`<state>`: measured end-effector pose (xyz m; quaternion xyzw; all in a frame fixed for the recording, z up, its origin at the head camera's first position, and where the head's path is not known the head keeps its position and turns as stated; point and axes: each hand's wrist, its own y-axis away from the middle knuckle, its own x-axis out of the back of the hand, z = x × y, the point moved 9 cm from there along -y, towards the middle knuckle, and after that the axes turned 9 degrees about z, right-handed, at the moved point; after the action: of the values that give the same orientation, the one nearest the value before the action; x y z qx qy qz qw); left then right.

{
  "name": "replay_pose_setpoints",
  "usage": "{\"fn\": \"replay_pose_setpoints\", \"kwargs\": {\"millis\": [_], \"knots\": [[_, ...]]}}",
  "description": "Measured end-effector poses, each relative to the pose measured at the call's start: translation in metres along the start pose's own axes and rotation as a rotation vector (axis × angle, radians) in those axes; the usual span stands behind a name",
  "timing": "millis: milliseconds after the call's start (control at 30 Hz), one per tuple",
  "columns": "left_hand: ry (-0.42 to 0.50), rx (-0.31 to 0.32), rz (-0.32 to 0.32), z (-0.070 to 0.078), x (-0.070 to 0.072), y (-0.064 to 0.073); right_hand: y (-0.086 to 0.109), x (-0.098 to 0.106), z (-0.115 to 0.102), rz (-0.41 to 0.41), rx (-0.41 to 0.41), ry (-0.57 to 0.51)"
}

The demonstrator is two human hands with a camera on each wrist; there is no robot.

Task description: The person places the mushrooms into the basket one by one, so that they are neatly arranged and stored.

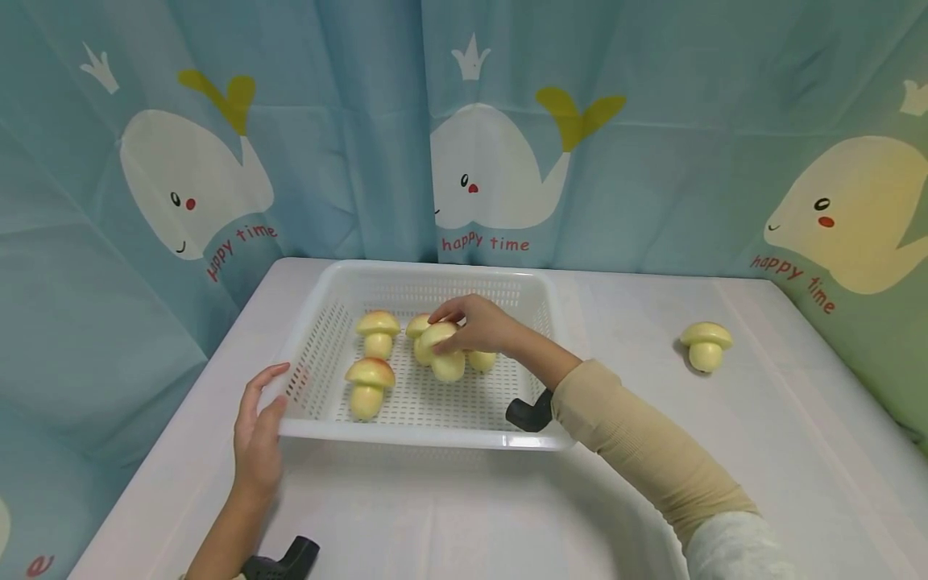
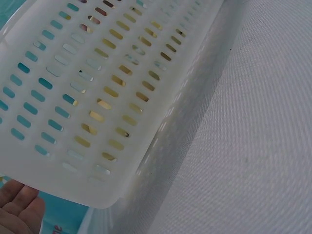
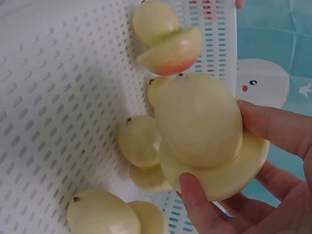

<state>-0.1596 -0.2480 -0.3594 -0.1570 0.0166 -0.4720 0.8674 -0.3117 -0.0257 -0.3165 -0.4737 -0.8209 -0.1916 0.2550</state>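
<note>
My right hand (image 1: pixel 474 322) holds a pale yellow toy mushroom (image 3: pixel 200 122) over the basket, pinched between thumb and fingers. In the right wrist view its rounded stem faces the camera. Several similar mushrooms lie in the white slotted basket (image 1: pixel 420 439): one at the front left (image 1: pixel 368 391), another behind it (image 1: pixel 378 326), others partly hidden around the held one. My left hand (image 1: pixel 257 443) grips the basket's left rim near the front corner. The left wrist view shows those fingers (image 2: pixel 22 202) at the edge of the slotted wall (image 2: pixel 63 141).
One more toy mushroom (image 1: pixel 706 346) stands on the white-covered table (image 1: pixel 652 322), right of the basket. A blue curtain (image 1: pixel 362 145) with whale prints hangs behind the table and along its sides. A black wrist device (image 1: pixel 531 412) overlaps the basket's front right corner in view.
</note>
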Motion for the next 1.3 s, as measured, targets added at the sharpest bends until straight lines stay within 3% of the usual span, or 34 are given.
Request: {"fn": "replay_pose_setpoints", "kwargs": {"millis": [800, 1300], "knots": [[-0.005, 0.001, 0.002, 0.0, 0.0, 0.0, -0.001, -0.03, 0.008, -0.174, -0.067, 0.055], [-0.014, 0.024, 0.0, -0.002, 0.0, 0.001, 0.001, -0.036, 0.01, -0.199, -0.077, 0.108]]}}
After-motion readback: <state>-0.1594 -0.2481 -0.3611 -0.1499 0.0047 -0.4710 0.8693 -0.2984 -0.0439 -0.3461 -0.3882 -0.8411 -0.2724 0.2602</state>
